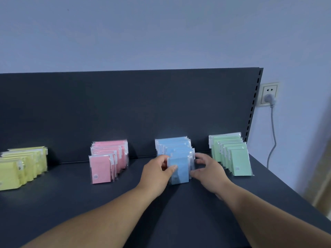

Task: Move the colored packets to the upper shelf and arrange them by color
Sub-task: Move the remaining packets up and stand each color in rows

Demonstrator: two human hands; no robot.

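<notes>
Shop-like spot: slotted dark display shelf (125, 203) (retail type), packets (109, 158) colour-sorted, plain wall (161, 33).

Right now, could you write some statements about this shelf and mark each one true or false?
1. The left hand and the right hand both reach the light blue plastic-wrapped packets. True.
2. The pink plastic-wrapped packets stand right of the blue ones. False: they stand left of them.
3. A grey plug sits in the pale square wall socket. True.
4. The light green packets lie flat in one pile. False: they stand upright in a row.
5. The yellow packets are the leftmost group. True.
</notes>
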